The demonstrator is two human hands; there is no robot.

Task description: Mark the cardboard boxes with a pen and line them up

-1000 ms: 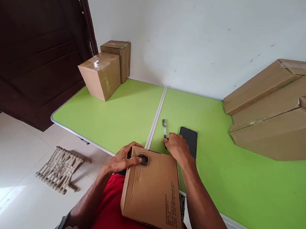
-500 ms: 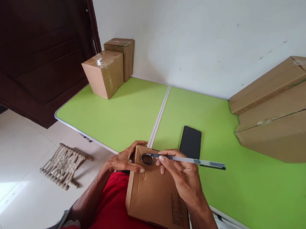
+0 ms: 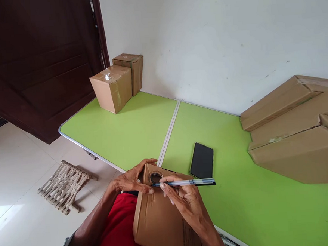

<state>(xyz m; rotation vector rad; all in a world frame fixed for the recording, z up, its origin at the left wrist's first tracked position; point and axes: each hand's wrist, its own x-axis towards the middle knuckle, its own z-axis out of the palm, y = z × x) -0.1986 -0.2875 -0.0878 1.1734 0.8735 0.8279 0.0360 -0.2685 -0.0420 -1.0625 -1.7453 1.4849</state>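
Observation:
A brown cardboard box (image 3: 156,221) leans on the lap against the table's front edge. Near its top end is a dark ring (image 3: 156,177) with scribbled lines around it; whether its middle is cut through, I cannot tell. My left hand (image 3: 134,178) is closed on the box's upper left corner, thumb lying on the face just below the ring. My right hand (image 3: 183,196) pinches a clear pen (image 3: 190,182), held almost level, its tip at the ring's lower edge close to my left thumb. Printed text on the box is partly covered by my right wrist.
A black phone (image 3: 202,160) lies on the green table (image 3: 126,140), just beyond my right hand. Two taped boxes (image 3: 113,87) stand at the back left, and larger cartons (image 3: 291,136) at the right. A woven stool (image 3: 65,185) is on the floor at left.
The pen tip has moved from the ring's upper right to its lower edge, and my right hand has shifted down and left. My left hand keeps its hold. The view has tilted slightly.

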